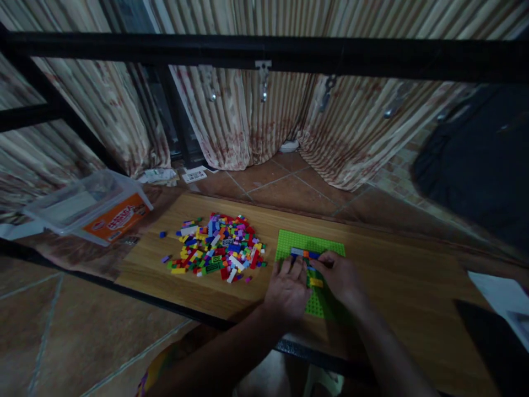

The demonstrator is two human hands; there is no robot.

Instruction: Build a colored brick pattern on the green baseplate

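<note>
A bright green studded baseplate (285, 240) lies on the wooden table, with a few toy bricks built up on it. Among them are a row of blue and orange bricks (306, 253) and a yellow brick (316, 283). My left hand (288, 289) rests over the plate's left side, fingers stretched and somewhat apart, touching the bricks from the left. From the right, my right hand (341, 275) reaches in with thumb and forefinger pinched at the bricks' right end. Whatever sits between those fingertips is too small and dark to make out.
Left of the plate spreads a heap of loose, many-coloured bricks (223, 248) on the wooden tabletop (405, 286). Farther left stands a clear plastic tub (95, 204) with an orange label. White paper (502, 300) lies at the far right. A dark metal bar (264, 52) with hooks crosses before striped curtains.
</note>
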